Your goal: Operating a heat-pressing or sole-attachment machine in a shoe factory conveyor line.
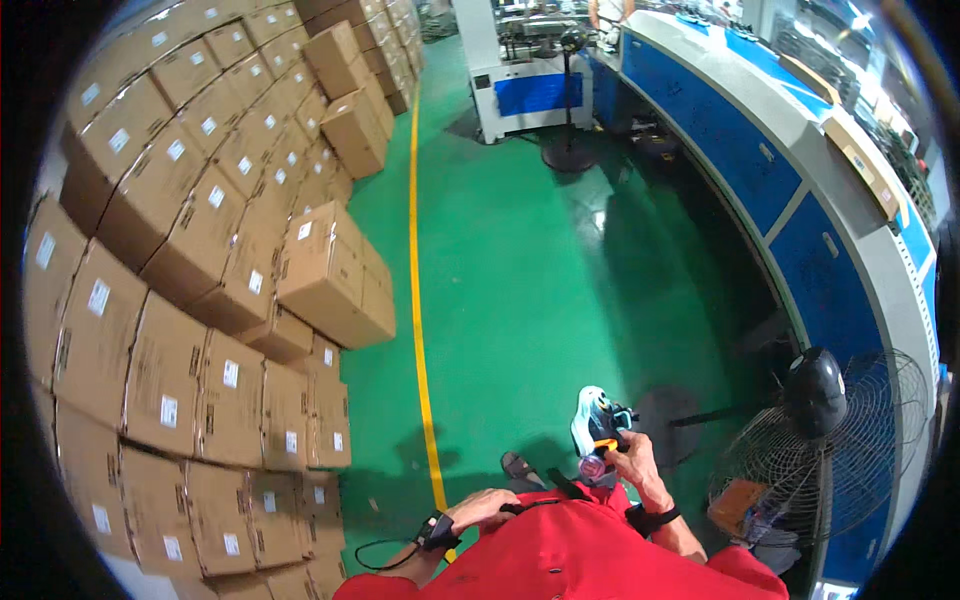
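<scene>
A small handheld scanner-like device with a white and teal body and an orange trigger part [598,425] sits in the person's right hand [632,455], raised in front of the chest over the green floor. The fingers of that hand are wrapped round its grip, clenched on it, with the head of the device pointing up and away from the body. A black band circles the right wrist [652,518].

The left hand [485,507] lies low against the red shirt [580,555], near a black strap that crosses the chest; its fingers are curled loosely, and whether they grip anything cannot be told. It also wears a black wrist band with a thin cable hanging from it.

Just right of the device stands a black pedestal fan with a wire cage [835,450]. A yellow line [418,300] runs along the glossy green floor [540,270]. To the left rise stacked brown cardboard boxes with white labels [200,300]. On the right runs a long blue and grey workbench [800,190].
</scene>
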A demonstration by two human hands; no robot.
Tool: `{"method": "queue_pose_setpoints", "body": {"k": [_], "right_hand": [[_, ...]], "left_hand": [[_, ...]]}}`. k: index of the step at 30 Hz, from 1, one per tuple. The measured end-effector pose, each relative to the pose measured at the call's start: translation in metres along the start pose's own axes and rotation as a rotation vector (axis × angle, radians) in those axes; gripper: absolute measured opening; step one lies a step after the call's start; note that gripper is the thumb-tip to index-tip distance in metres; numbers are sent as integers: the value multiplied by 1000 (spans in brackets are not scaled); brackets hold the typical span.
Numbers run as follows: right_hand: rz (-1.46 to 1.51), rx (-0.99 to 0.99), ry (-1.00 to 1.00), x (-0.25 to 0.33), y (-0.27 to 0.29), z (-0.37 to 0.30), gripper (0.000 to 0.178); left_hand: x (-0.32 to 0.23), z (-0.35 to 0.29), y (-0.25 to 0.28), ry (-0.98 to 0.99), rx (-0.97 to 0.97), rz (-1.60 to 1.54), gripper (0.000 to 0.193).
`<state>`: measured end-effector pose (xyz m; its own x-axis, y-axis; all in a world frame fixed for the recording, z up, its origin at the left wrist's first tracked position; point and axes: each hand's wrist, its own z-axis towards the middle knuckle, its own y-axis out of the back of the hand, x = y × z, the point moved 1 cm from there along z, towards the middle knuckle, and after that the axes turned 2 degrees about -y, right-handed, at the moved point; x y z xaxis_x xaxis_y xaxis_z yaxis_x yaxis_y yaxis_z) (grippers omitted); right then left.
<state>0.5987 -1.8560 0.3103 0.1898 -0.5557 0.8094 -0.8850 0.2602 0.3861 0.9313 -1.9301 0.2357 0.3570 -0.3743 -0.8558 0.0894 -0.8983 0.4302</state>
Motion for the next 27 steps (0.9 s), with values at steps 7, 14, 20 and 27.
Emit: {"method": "queue_pose_setpoints", "body": {"k": [7,14,20,27], "right_hand": [[-32,119,31,106,-71,127,18],[-101,305,78,186,-154,313,25],[-155,330,245,330,-178,451,30],[-157,288,245,444,-191,593,26]], "left_hand": [[46,-2,130,-28,-177,-97,36],[115,21,251,367,-204,-196,36],[124,66,407,275,-400,-194,32],[168,139,563,344,-432,-345,34]]}}
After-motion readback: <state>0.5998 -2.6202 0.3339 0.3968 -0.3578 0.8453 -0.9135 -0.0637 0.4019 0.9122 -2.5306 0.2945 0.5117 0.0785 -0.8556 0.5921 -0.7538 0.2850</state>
